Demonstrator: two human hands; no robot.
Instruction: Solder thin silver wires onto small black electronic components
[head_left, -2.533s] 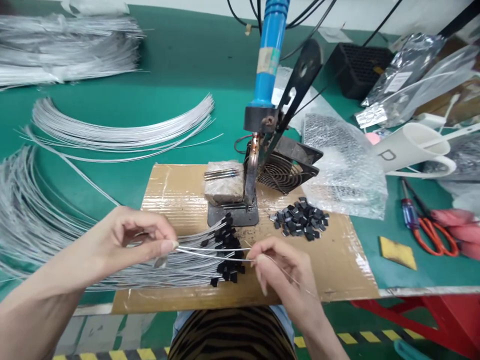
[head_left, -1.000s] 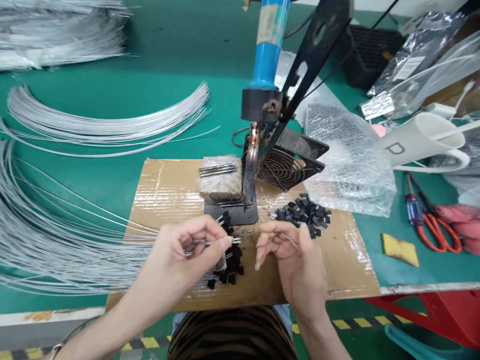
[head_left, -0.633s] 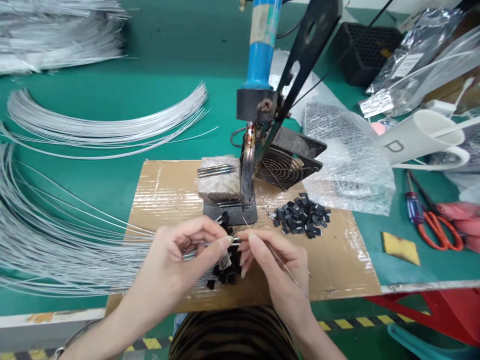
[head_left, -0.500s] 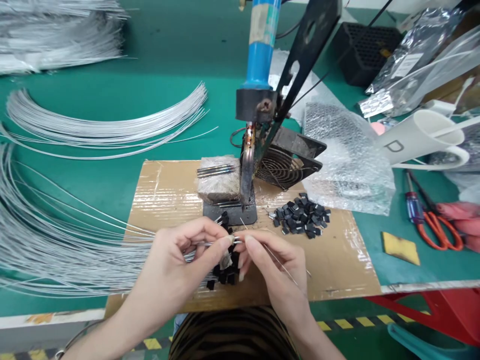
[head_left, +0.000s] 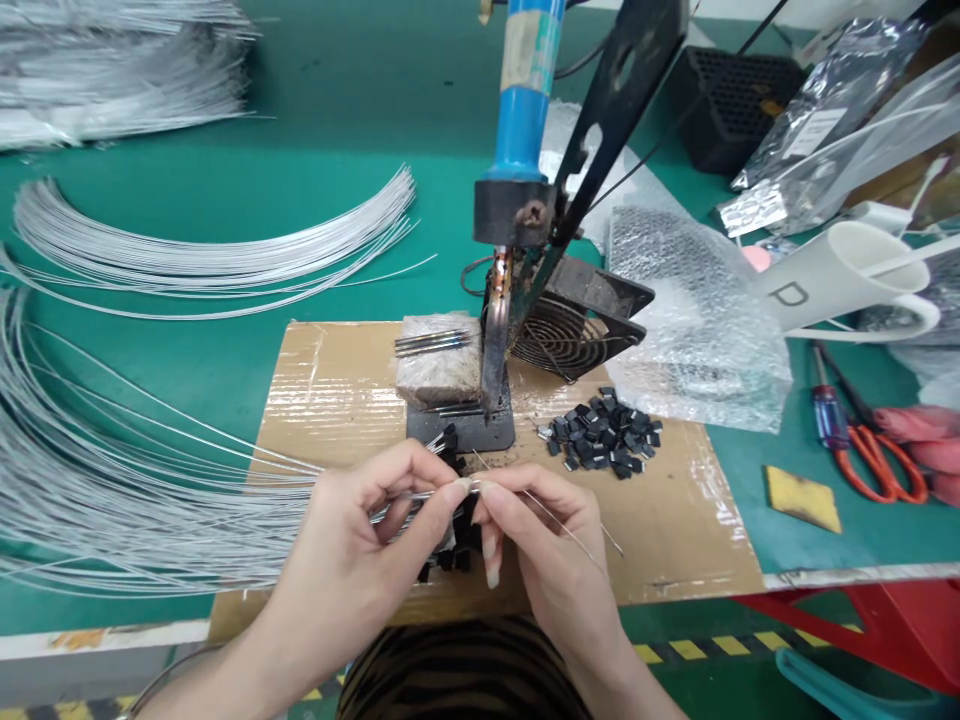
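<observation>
My left hand (head_left: 367, 535) pinches the ends of thin silver wires (head_left: 135, 480) that fan out to the left over the green bench. My right hand (head_left: 544, 545) is closed in a pinch at the same wire tips, fingertip to fingertip with the left, and a thin solder wire (head_left: 577, 530) runs back over its knuckles. Beneath both hands lie wire ends with small black parts (head_left: 450, 555) on them. A loose heap of black parts (head_left: 600, 435) sits to the right on the cardboard sheet (head_left: 337, 390). The blue-handled soldering iron (head_left: 525, 110) stands in its holder just behind.
A small fan (head_left: 570, 320) and bubble wrap (head_left: 690, 320) lie behind right. A yellow sponge (head_left: 801, 498), red scissors (head_left: 870, 465) and a white cup (head_left: 832, 285) are at the right. More wire bundles (head_left: 210, 250) lie behind left. The bench edge runs just under my hands.
My right hand came in from the heap of black parts to meet my left at the wire tips. My left hand kept its pinch and shifted slightly right.
</observation>
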